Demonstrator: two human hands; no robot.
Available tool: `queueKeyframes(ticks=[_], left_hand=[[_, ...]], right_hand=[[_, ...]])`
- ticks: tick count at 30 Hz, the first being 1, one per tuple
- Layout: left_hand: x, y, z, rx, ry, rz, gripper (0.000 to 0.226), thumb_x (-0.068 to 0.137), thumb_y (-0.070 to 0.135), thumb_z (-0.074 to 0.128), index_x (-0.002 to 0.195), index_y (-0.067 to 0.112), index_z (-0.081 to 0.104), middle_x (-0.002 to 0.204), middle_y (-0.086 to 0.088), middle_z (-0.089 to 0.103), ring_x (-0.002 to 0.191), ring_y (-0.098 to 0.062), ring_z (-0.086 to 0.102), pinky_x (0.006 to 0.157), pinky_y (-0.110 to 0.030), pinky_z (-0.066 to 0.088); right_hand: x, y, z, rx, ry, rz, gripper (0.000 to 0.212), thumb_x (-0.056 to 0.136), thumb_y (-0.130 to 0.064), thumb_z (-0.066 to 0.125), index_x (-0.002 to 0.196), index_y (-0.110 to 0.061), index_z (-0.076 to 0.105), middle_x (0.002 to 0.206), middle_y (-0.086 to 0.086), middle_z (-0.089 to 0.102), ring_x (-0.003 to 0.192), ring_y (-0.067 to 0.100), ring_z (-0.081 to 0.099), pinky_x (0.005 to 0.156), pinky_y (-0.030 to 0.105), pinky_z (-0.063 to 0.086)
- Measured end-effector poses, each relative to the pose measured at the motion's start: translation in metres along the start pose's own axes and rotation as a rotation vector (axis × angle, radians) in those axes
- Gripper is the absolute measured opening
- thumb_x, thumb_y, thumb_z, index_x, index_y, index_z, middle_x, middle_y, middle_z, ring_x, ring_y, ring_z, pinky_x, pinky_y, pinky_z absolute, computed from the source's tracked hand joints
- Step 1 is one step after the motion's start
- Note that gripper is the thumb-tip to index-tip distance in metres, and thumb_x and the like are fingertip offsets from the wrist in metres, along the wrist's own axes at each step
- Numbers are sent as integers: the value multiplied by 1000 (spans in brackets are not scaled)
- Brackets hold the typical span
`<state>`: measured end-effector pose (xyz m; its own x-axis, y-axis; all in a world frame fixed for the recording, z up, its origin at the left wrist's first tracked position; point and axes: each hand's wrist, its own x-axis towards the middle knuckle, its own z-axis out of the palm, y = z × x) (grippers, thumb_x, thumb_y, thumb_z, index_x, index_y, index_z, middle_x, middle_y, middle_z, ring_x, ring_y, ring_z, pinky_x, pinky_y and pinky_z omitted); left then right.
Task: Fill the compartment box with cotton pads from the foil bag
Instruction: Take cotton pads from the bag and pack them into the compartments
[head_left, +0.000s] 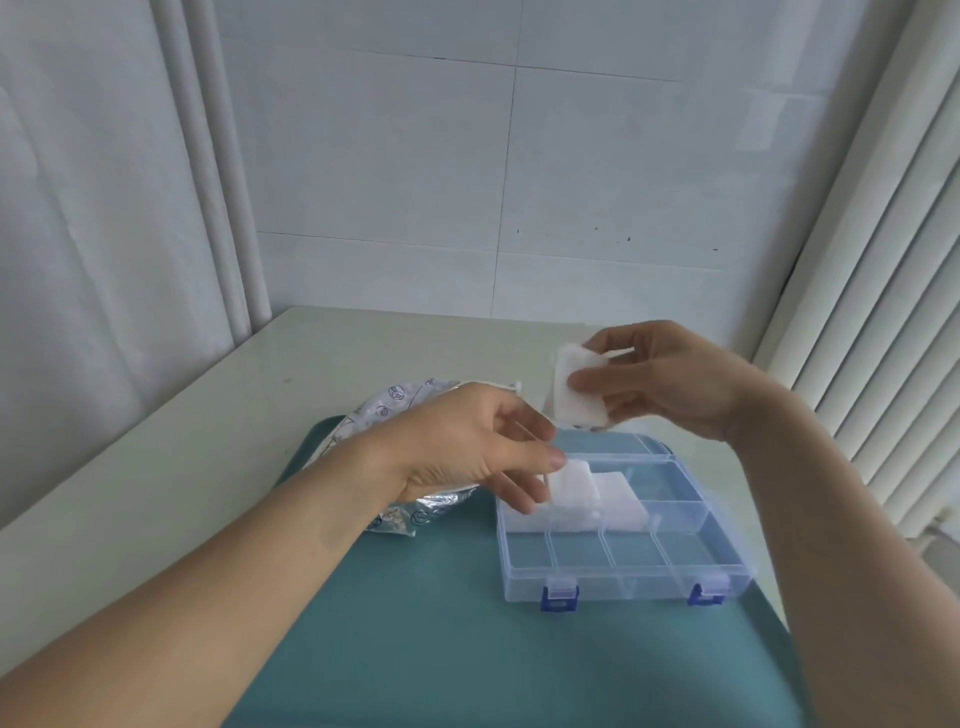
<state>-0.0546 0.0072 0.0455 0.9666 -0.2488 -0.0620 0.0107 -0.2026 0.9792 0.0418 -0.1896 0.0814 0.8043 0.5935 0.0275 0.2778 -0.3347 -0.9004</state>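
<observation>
Holding a small stack of white rectangular cotton pads (581, 387) pinched between thumb and fingers, the person's right hand (670, 382) hangs above the far edge of the clear plastic compartment box with blue latches (623, 571). The left hand (467, 447) hovers over the box's back-left cell, fingers loosely spread and gripping nothing that shows, just beside the pads already lying there.

The likeliest slip is the stack fanning apart: the pinch bears on one end only, so loose pads could slide out and land on the teal mat (441, 623) or across a divider. A stack set down askew would sit on a partition and not drop into its cell. The left hand, close to the laid pads, could knock them out of place.

Counted: one box, lid open, with two blue latches; four empty cells along the near row; two groups of pads in the back row, perhaps with a third under the left hand's fingers, where the view is poor; one held stack. One crinkled silver foil bag (395, 415) lies to the left, partly hidden by the left forearm.
</observation>
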Motion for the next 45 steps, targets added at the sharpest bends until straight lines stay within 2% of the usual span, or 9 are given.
queueKeyframes(ticks=[3,9,18,26,34,35,36,39,45], left_hand=[[0,-2,12,277,93,69,20,92,17,70,106,5,65,79,8,70,55,-13,67,50,-24,52],[5,-16,24,728,54,69,23,94,43,62,112,29,66,42,18,56,49,-5,60,52,-14,43],[11,-25,29,855,1,113,35,95,45,59,123,24,64,73,26,46,60,26,44,59,0,33],[13,-30,24,904,-49,101,37,95,50,57,125,28,59,126,15,60,72,18,46,67,-3,32],[9,-23,27,898,-58,113,37,96,47,58,125,25,60,104,14,63,68,23,48,63,0,33],[9,-22,27,875,-44,130,34,96,44,59,123,23,62,89,28,33,69,19,50,60,1,33],[7,-18,28,832,-24,144,30,97,39,60,119,20,63,107,21,54,69,14,50,57,0,34],[5,-7,23,697,72,198,17,97,31,61,106,17,67,54,31,59,46,10,51,51,-5,35],[10,-1,-23,763,697,469,7,90,22,65,84,20,67,71,20,62,61,4,55,66,-13,44]], right_hand=[[5,28,-17,-481,0,300,18,84,-13,77,101,-18,73,87,7,78,75,21,76,75,35,63],[13,43,-7,-423,-64,516,23,84,1,75,104,-9,70,85,12,75,73,25,74,67,35,63],[13,45,-12,-460,0,570,53,79,-6,83,125,-2,58,65,8,71,48,11,67,56,25,60],[17,51,-5,-508,-91,614,74,79,-9,84,142,-2,45,74,10,73,64,18,71,65,29,61],[18,57,-7,-702,-68,703,47,71,-35,90,95,-2,66,77,8,77,79,22,76,85,41,61],[18,58,-6,-699,-72,700,46,72,-33,90,97,-2,67,77,8,77,79,22,76,84,41,61],[19,58,-5,-698,-75,696,45,72,-31,90,98,-2,67,77,8,77,78,22,76,83,41,62],[20,55,-4,-679,-55,674,39,78,-26,85,98,3,68,77,12,77,76,24,76,80,41,63],[21,53,3,-594,-28,632,39,78,-20,85,101,4,67,79,14,76,74,26,76,77,41,63]])
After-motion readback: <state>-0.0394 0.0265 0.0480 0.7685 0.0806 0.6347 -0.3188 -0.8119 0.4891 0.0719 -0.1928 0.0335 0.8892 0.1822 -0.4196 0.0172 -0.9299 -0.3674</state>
